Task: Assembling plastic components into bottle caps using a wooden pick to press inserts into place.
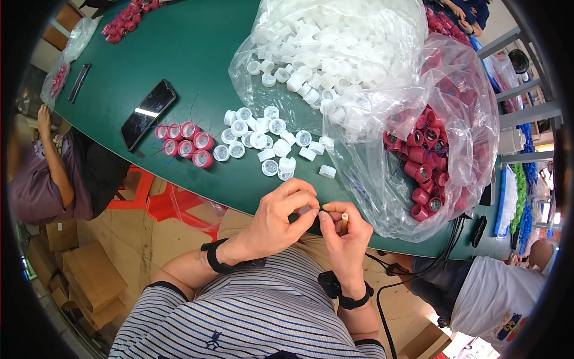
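Note:
My left hand [281, 216] and my right hand [345, 236] meet at the near edge of the green table [197, 54], fingertips pinched together on a small cap that is mostly hidden between them. The right hand also holds a thin tan stick [344, 222]. Just beyond the hands lie several loose white caps [263, 139] and a short row of red caps with white inserts [185, 142]. Both wrists wear black bands.
A clear bag of white caps [335, 54] and a clear bag of red caps [427, 155] fill the right of the table. A black phone [148, 112] lies at left. Other people sit at left [48, 173] and lower right [502, 299]. Cardboard boxes [89, 275] stand on the floor.

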`<state>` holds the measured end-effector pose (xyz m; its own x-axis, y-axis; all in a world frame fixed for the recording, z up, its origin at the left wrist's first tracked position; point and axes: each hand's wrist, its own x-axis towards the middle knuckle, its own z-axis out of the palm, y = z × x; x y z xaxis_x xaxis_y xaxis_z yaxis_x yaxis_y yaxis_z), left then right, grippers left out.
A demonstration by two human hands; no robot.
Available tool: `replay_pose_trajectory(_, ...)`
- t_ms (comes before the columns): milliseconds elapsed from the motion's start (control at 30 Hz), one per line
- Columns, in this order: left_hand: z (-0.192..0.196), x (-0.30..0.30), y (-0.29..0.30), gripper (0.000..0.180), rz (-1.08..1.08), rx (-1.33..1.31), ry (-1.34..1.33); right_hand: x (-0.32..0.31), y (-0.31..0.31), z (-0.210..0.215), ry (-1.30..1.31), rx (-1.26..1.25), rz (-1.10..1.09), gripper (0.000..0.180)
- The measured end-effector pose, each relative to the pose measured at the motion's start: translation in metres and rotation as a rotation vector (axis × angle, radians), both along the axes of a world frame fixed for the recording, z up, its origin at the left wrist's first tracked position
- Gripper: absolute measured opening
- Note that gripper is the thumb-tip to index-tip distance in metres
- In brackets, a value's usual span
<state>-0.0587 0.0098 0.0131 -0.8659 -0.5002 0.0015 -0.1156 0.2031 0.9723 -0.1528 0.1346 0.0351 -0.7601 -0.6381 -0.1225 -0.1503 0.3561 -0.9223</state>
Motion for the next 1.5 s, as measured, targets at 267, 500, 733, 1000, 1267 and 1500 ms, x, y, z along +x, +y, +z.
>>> replay_pose_trajectory(267, -0.015, 0.002, -0.005, 0.008, -0.072, 0.661, 0.08, 0.004, 0.0, -0.004, 0.104, -0.06, -0.02, 0.004)
replay_pose_trajectory(500, -0.01, 0.004, -0.013, 0.02, -0.094, 1.077, 0.076, 0.003, -0.001, -0.004, 0.088, -0.041, -0.031, 0.003)
replay_pose_trajectory(733, -0.015, 0.005, -0.012, 0.023, -0.131, 1.072, 0.117, 0.002, -0.003, -0.005, 0.117, -0.012, -0.035, 0.005)
replay_pose_trajectory(1000, -0.017, 0.006, -0.01, 0.023, -0.123, 1.046, 0.144, 0.003, -0.006, -0.006, 0.123, -0.018, -0.031, 0.007)
replay_pose_trajectory(1267, -0.02, 0.009, -0.011, 0.023, -0.163, 0.931, 0.108, 0.003, -0.006, -0.006, 0.15, -0.01, -0.023, 0.007)
replay_pose_trajectory(1500, -0.017, 0.009, -0.009, 0.021, -0.151, 0.774, 0.056, 0.003, -0.007, -0.005, 0.141, -0.015, -0.004, 0.007)
